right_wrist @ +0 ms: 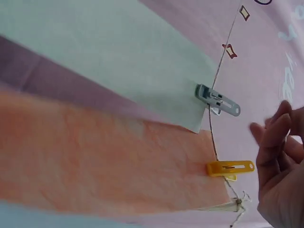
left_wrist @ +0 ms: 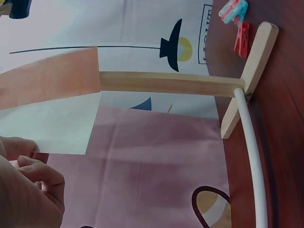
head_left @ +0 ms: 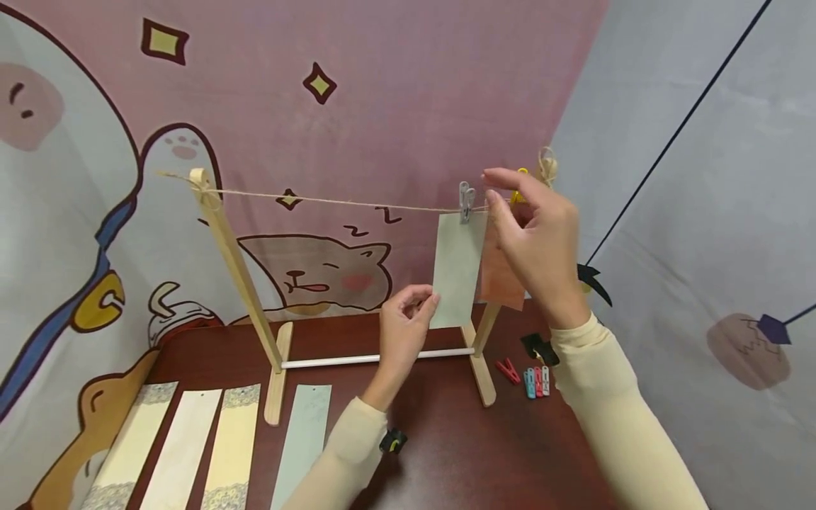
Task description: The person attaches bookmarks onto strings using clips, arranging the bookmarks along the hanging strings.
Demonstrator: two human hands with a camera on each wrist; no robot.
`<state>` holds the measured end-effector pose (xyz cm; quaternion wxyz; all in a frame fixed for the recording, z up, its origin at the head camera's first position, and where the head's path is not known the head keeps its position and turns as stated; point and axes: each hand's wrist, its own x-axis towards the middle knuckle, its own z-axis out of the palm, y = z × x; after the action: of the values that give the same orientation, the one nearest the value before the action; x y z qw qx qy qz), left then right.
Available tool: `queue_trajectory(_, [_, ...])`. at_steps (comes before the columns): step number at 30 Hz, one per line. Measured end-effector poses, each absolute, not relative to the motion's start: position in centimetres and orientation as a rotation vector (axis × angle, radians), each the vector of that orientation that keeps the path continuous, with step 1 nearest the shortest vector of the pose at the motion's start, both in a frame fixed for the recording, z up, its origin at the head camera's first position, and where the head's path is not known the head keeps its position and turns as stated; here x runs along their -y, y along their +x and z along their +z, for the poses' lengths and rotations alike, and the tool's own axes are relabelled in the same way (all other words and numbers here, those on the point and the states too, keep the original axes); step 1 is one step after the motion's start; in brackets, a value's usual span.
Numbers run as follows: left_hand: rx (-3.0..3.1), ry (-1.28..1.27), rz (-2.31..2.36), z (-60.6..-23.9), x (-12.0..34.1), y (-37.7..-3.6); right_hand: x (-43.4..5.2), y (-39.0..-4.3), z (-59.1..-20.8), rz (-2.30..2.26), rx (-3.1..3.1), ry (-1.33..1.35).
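Observation:
A pale green paper strip [head_left: 456, 273] hangs from a twine line [head_left: 331, 201], held at its top by a grey clothespin [head_left: 466, 202]. My left hand [head_left: 406, 324] pinches the strip's lower left edge between thumb and fingers. Just right of the grey clothespin, my right hand [head_left: 538, 237] is raised with thumb and index finger parted and nothing between them. Behind it hangs an orange paper strip [head_left: 500, 273], partly hidden in the head view. In the right wrist view a yellow clothespin [right_wrist: 230, 167] clips that orange strip to the twine.
A wooden stand with posts [head_left: 239, 276] and a white crossbar [head_left: 338, 361] carries the twine. Several paper strips [head_left: 232, 446] lie at the table's left. Right of the stand are a red clothespin [head_left: 508, 371] and several coloured ones [head_left: 537, 382]. A patterned cloth [head_left: 408, 106] backs the table.

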<state>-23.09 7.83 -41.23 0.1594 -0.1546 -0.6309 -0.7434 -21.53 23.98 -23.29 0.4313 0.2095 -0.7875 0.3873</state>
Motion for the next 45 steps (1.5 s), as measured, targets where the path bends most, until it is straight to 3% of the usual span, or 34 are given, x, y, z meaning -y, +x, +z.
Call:
queue_trajectory(15, [2.016,-0.439,-1.986,-43.1,-6.9,-21.5,-25.4,-20.1,-29.0,1.177,1.741,0.475])
queue_trajectory(27, [2.294,-0.447,-1.775,-45.3,-2.1,-18.4,-25.3,-17.6,-31.1,1.173,1.837,0.392])
queue_trajectory(38, [2.562,-0.284,-1.583,-48.3,0.8,-15.1,-27.9,-18.2,-39.4,1.123,1.969,0.301])
queue_trajectory(45, [2.638,-0.229,-1.486,-49.7,3.0,-14.8,-27.2,-17.7,-39.9,1.141,1.973,0.275])
